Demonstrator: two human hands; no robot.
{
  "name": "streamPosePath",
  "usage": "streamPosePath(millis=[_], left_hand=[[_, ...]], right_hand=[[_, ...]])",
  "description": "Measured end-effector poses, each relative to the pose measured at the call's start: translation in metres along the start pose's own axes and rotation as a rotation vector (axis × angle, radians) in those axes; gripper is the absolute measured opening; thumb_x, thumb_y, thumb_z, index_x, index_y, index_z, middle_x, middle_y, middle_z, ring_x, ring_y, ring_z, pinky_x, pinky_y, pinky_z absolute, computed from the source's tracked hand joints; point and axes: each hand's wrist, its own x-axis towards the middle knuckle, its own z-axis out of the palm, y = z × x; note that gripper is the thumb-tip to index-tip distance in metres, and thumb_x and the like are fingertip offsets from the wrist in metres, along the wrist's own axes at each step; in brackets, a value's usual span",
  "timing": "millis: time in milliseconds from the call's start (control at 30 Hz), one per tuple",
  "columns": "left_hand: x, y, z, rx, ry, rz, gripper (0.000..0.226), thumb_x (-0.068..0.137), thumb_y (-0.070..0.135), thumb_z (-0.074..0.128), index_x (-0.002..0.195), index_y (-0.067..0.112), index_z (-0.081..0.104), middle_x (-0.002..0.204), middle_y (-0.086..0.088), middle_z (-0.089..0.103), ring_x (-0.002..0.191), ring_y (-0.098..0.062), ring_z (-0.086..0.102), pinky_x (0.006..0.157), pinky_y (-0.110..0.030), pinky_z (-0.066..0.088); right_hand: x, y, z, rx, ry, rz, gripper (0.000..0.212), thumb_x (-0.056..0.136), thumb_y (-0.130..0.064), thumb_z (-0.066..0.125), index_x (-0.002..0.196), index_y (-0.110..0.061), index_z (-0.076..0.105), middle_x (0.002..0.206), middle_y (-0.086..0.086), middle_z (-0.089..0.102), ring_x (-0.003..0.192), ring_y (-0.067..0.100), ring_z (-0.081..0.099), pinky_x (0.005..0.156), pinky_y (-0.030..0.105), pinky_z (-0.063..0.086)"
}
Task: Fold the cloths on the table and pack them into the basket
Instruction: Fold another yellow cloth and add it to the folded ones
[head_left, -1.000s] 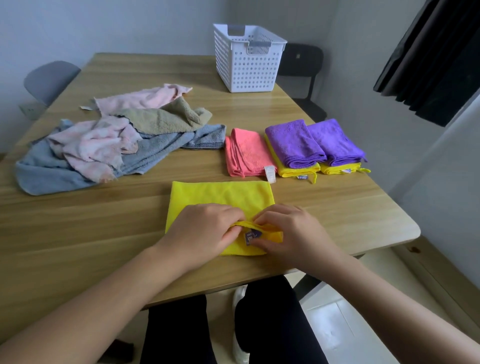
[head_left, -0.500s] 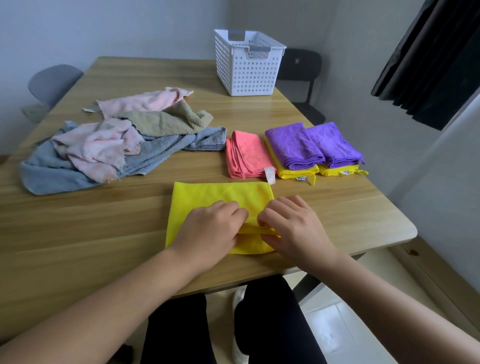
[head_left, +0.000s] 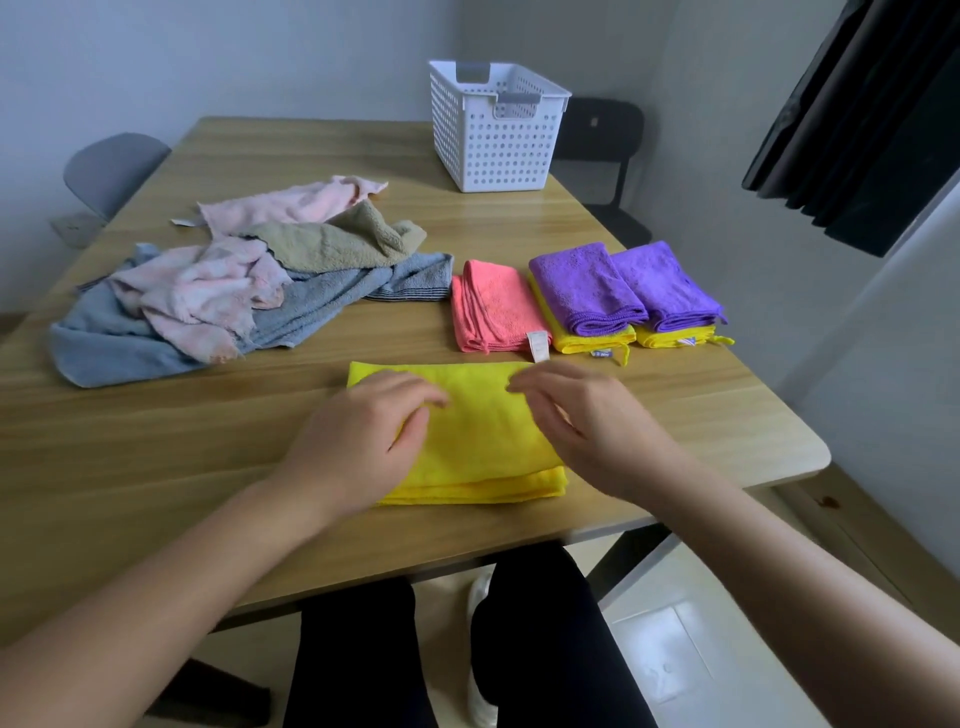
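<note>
A yellow cloth lies folded on the wooden table near its front edge. My left hand rests on the cloth's left part with loosely bent fingers. My right hand hovers over its right part, fingers relaxed and holding nothing. Behind it lie folded cloths in a row: a coral one, a purple one on yellow and another purple one on yellow. An unfolded heap of pink, beige and blue cloths lies at the left. The white perforated basket stands at the far side.
A grey chair stands at the table's far left and a black chair behind the basket. A dark curtain hangs at the right. The table's right edge is close to the folded cloths.
Both hands have let go of the yellow cloth's near corner, which they pinched a second ago. The cloth now lies flat with its label hidden, and the hands have spread apart over it.
</note>
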Motion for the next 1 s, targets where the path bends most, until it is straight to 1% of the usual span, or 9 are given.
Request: streamPosePath(millis=[67, 167, 267, 433, 533, 600, 700, 833, 1000], left_hand=[[0.013, 0.003, 0.009, 0.126, -0.145, -0.141, 0.047, 0.097, 0.033, 0.034, 0.138, 0.013, 0.046, 0.148, -0.002, 0.040, 0.135, -0.010, 0.032, 0.107, -0.022, 0.024], [0.010, -0.006, 0.025, 0.349, -0.460, -0.217, 0.089, 0.079, 0.063, -0.004, 0.151, 0.012, 0.004, 0.159, -0.005, -0.007, 0.146, -0.016, -0.005, 0.117, -0.032, 0.000], [0.001, -0.020, 0.027, 0.407, -0.489, -0.254, 0.103, 0.064, 0.068, -0.017, 0.151, 0.014, -0.005, 0.158, -0.004, -0.016, 0.145, -0.015, -0.014, 0.117, -0.034, -0.006], [0.000, -0.024, 0.021, 0.341, -0.477, -0.331, 0.094, 0.077, 0.072, -0.009, 0.152, 0.015, 0.003, 0.158, 0.000, -0.008, 0.146, -0.012, -0.006, 0.118, -0.034, -0.002], [0.013, -0.038, 0.003, 0.244, -0.252, -0.392, 0.048, 0.100, 0.037, 0.025, 0.140, 0.017, 0.041, 0.151, 0.000, 0.034, 0.138, -0.016, 0.033, 0.110, -0.034, 0.027], [0.027, -0.050, -0.012, 0.190, -0.238, -0.434, 0.035, 0.098, 0.026, 0.041, 0.132, 0.021, 0.050, 0.138, 0.000, 0.052, 0.121, -0.020, 0.049, 0.096, -0.034, 0.040], [0.042, -0.063, -0.020, 0.074, -0.356, -0.504, 0.034, 0.092, 0.025, 0.056, 0.126, 0.024, 0.054, 0.125, -0.003, 0.057, 0.108, -0.014, 0.053, 0.081, -0.026, 0.038], [0.045, -0.077, -0.024, -0.122, -0.367, -0.574, 0.026, 0.068, 0.029, 0.063, 0.092, 0.030, 0.053, 0.096, -0.005, 0.058, 0.076, -0.013, 0.052, 0.065, -0.028, 0.038], [0.026, -0.079, -0.035, -0.321, -0.421, -0.429, 0.017, 0.074, 0.018, 0.070, 0.084, 0.028, 0.060, 0.111, 0.001, 0.055, 0.072, -0.015, 0.057, 0.054, -0.028, 0.051]], right_hand=[[0.021, -0.005, 0.019, -0.066, -0.137, 0.129, 0.043, 0.099, -0.022, 0.042, 0.138, -0.003, 0.045, 0.148, 0.014, 0.040, 0.138, 0.026, 0.035, 0.109, 0.029, 0.025], [0.024, -0.009, 0.051, -0.228, -0.341, 0.215, 0.076, 0.095, -0.056, 0.016, 0.151, -0.005, 0.009, 0.159, 0.017, 0.000, 0.147, 0.032, -0.002, 0.117, 0.040, 0.003], [0.006, -0.002, 0.062, -0.337, -0.308, 0.203, 0.114, 0.061, -0.074, -0.026, 0.152, -0.012, 0.003, 0.159, 0.014, -0.006, 0.146, 0.030, -0.008, 0.117, 0.041, -0.002], [0.000, 0.003, 0.055, -0.403, -0.363, 0.214, 0.128, 0.048, -0.077, -0.040, 0.152, -0.016, 0.002, 0.160, 0.009, -0.006, 0.147, 0.026, -0.009, 0.115, 0.049, -0.006], [0.004, -0.009, 0.044, -0.353, -0.350, 0.240, 0.121, 0.054, -0.077, -0.030, 0.152, -0.013, 0.002, 0.160, 0.009, -0.007, 0.147, 0.024, -0.011, 0.114, 0.051, -0.009], [0.007, -0.026, 0.042, -0.329, -0.313, 0.200, 0.111, 0.064, -0.076, -0.017, 0.152, -0.010, -0.001, 0.159, 0.009, -0.011, 0.146, 0.023, -0.015, 0.115, 0.048, -0.011], [0.005, -0.058, 0.055, -0.291, -0.314, 0.037, 0.094, 0.078, -0.066, -0.001, 0.151, -0.007, 0.002, 0.160, 0.010, -0.005, 0.147, 0.025, -0.007, 0.117, 0.044, -0.004], [-0.003, -0.081, 0.077, -0.112, -0.296, -0.039, 0.072, 0.096, -0.046, 0.044, 0.150, -0.007, 0.017, 0.159, 0.011, 0.013, 0.147, 0.024, 0.010, 0.118, 0.037, 0.007], [-0.023, -0.060, 0.088, -0.133, -0.183, -0.200, 0.079, 0.084, -0.065, 0.043, 0.141, -0.010, 0.041, 0.149, 0.006, 0.039, 0.142, 0.021, 0.028, 0.117, 0.043, 0.015]])
